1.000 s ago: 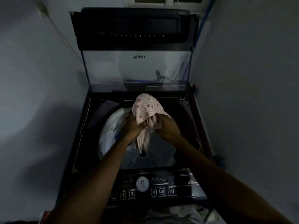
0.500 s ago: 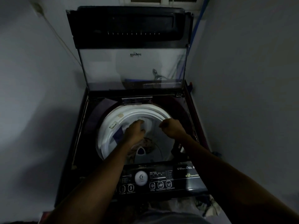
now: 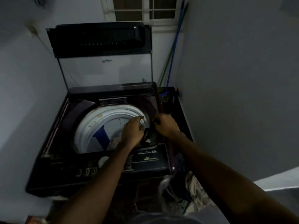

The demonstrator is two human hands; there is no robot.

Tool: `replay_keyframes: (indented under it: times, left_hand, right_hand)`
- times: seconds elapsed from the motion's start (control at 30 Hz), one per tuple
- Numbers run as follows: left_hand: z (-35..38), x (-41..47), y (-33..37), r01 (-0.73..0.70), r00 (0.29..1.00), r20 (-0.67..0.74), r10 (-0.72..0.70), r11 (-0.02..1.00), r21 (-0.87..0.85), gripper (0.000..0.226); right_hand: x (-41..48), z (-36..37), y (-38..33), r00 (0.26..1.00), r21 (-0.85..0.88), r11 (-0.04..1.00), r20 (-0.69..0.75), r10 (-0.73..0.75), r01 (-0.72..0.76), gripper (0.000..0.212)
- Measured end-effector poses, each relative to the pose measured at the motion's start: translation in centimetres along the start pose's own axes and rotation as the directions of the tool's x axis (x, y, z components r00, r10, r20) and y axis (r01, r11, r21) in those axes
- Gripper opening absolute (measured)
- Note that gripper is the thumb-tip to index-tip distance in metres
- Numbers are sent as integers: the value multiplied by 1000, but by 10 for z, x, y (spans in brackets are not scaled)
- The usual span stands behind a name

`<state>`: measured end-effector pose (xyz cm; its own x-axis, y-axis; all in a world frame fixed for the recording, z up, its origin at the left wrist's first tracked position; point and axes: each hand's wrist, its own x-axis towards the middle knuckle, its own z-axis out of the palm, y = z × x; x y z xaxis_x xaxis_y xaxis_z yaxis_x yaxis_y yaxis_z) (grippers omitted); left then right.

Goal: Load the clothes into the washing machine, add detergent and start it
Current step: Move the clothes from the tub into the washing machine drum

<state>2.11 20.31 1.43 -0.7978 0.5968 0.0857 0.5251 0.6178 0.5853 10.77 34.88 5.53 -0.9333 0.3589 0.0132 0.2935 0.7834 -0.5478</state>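
The top-loading washing machine (image 3: 53, 159) stands with its glass lid (image 3: 105, 70) raised. Inside the white drum (image 3: 97, 126) lies a pale piece of cloth (image 3: 114, 143) beside a blue strip (image 3: 102, 136) on the drum wall. My left hand (image 3: 132, 131) hovers over the drum's right rim with its fingers stretched out and nothing in them. My right hand (image 3: 166, 125) is over the dark deck at the drum's right edge, fingers curled. It is too dark to tell whether they hold anything. The control panel (image 3: 145, 159) is partly hidden by my left forearm.
A heap of clothes (image 3: 195, 193) lies on the floor at the machine's front right corner. Blue and green poles (image 3: 171, 54) lean in the back right corner. Walls close in on both sides, with a window (image 3: 145, 8) behind.
The pink striped cloth held by both hands a second ago has dropped into the drum. Both hands have since moved to the drum's right side, and my view has swung right and upward.
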Motion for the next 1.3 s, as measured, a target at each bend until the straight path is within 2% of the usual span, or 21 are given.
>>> replay_keyframes:
  times: [0.17,0.3,0.6,0.83,1.1,1.3]
  left_hand:
    - [37,-39,63,-31,999,-33,29,998,-59,39]
    - [66,-70,103,-87,995,-40,87,996,7,43]
    - [112,-120,165,-156,987,56,153,986,58,42]
    - [139,-130,169,-192,970,157,185,981,28,43]
    - [171,-139,155,-205,945,263,195,979,13,45]
    - [193,-152,155,-185,946,269,181,983,-9,42]
  right_hand:
    - [-57,-36,47,997,-4,999,-72,-35,35,22]
    - [-101,-54,90,997,-88,995,-40,-59,55,22]
    - [-177,-72,145,998,-72,996,-47,41,-45,20]
    - [-207,-61,175,988,-75,986,-58,147,-151,23]
    - [-231,-29,198,958,-103,953,-62,279,-284,17]
    - [-244,-12,222,939,-42,939,-50,340,-342,21]
